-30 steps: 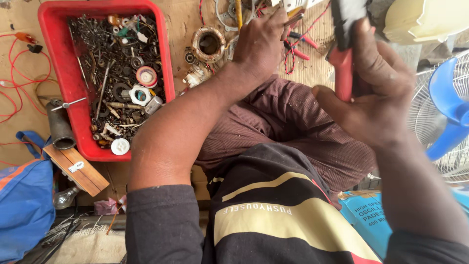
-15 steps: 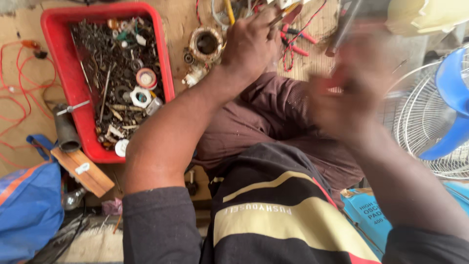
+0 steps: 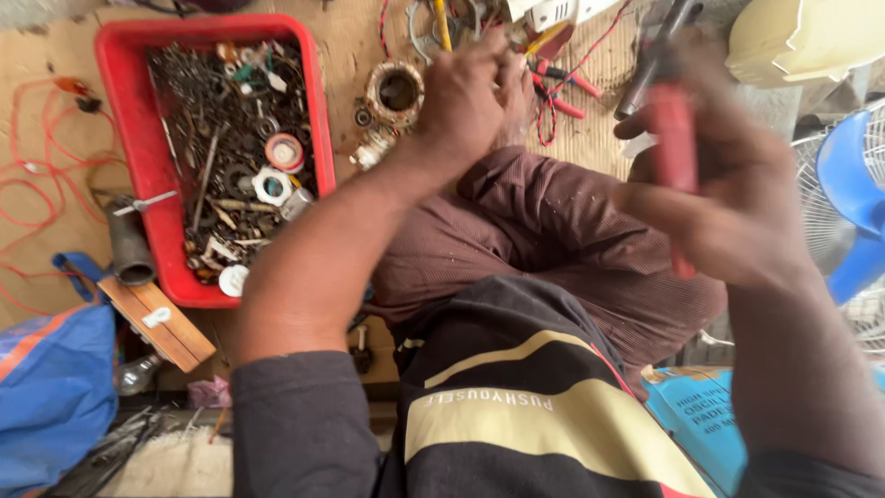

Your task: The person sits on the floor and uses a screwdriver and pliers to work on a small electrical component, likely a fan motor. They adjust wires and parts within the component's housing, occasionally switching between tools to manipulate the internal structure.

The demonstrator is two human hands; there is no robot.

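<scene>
My right hand is closed around a red-handled tool, held up in front of me and blurred by motion; its dark metal end points up and away. My left hand reaches forward over my knee, fingers curled down among wires and small tools on the floor; what it grips is hidden. A round copper-wound coil lies just left of that hand. Red-handled pliers lie just to its right.
A red plastic tray full of screws, nuts and metal scraps sits at the left. Orange wire, a dark pipe piece, a wooden block and a blue bag lie nearby. A fan with blue blades stands at right.
My right hand with the red-handled tool has been moving in front of me, shifting slightly right and lower. My left hand stays among the parts on the floor.
</scene>
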